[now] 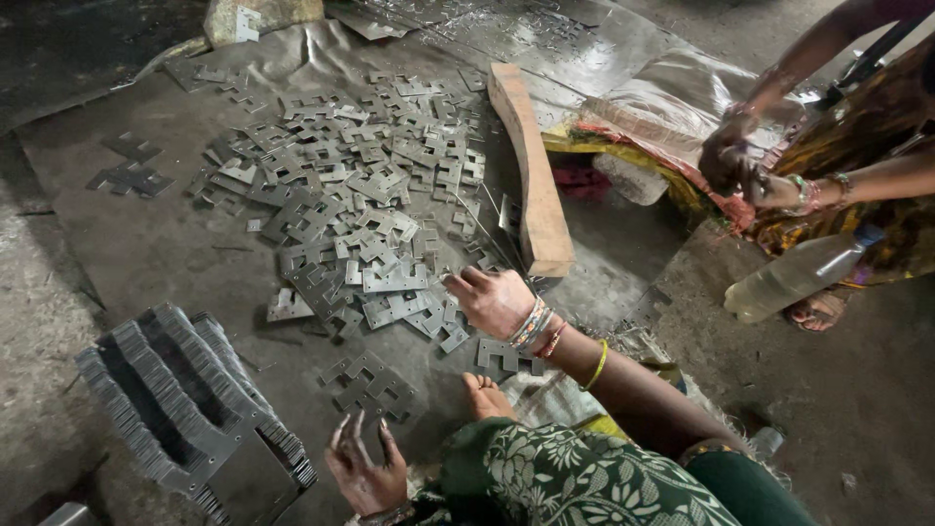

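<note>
Down on the grey floor, the person's right hand (494,300) reached forward to the near right edge of the heap of flat notched metal plates (365,185), fingers curled down among the pieces; whether they were clamped on a plate could not be told. Bangles (534,326) ringed that wrist. The left hand (365,468) hovered low and near, fingers spread apart and holding nothing, just near of a few loose plates (370,382) lying apart from the heap. To its left stood a tidy stack of plates (185,409), set on edge in a block (dark and oily-looking). A wooden plank (531,166) lay along the right side of the heap, running from far to near. At far right another person's two hands (740,166) were held together above a plastic bottle (799,278) lying on its side.
</note>
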A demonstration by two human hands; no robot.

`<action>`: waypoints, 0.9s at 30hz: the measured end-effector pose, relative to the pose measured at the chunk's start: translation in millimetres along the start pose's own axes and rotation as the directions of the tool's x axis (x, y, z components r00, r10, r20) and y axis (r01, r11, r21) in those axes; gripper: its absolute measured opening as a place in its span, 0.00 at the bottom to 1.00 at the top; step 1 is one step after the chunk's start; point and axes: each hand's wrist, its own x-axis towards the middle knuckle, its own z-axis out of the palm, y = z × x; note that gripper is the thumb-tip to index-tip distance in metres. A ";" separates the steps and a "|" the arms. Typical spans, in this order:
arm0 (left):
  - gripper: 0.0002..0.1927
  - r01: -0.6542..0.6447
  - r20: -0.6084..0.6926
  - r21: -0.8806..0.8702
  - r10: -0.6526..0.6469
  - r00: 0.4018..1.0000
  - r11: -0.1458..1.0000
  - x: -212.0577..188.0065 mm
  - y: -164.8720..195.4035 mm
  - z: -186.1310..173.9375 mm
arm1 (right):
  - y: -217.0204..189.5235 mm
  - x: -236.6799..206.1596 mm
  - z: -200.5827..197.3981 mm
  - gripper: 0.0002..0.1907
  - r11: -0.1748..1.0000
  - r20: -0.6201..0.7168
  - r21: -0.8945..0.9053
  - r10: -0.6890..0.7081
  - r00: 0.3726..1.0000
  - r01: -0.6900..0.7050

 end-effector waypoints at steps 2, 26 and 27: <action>0.19 0.022 -0.028 -0.020 -0.022 0.999 1.000 -1.9 -0.1 0.8 | -1.1 -1.4 -4.8 0.23 1.000 0.006 0.021 -0.017 1.000 0.017; 0.14 -0.168 -0.189 -0.133 0.141 0.972 0.977 8.6 89.8 -45.6 | -17.1 -5.9 -61.2 0.26 0.949 0.415 0.205 0.139 0.899 -0.241; 0.13 -0.115 -0.177 -0.098 0.096 0.980 0.989 10.2 86.6 -48.9 | -11.8 -5.8 -67.7 0.32 0.894 0.487 0.295 0.163 0.858 -0.337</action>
